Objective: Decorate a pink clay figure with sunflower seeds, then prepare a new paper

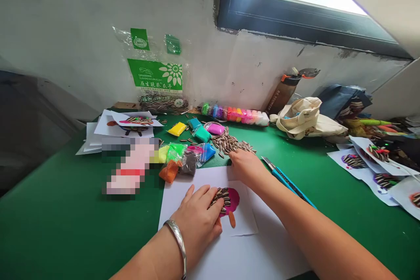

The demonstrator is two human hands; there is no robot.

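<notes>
My left hand [200, 210], with a silver bracelet on its wrist, rests palm down on a small white sheet [246, 223]. Its fingers are spread and partly cover a magenta clay shape [233, 199] with striped sunflower seeds [224, 197] on it. A small orange-brown clay piece [232, 219] lies just below the magenta shape. Beyond the sheet, my right hand [244, 164] reaches to the near edge of a loose pile of sunflower seeds [228, 140]; its fingertips are hidden, and anything between them cannot be seen.
Bagged clay [188, 162] lies behind the paper. A blue cutter [288, 181] is beside my right forearm. Farther back stand a seed bag [155, 74] and a brown bottle [284, 92], near a cream cloth bag [305, 118]. Decorated sheets lie left [108, 124] and right [361, 170].
</notes>
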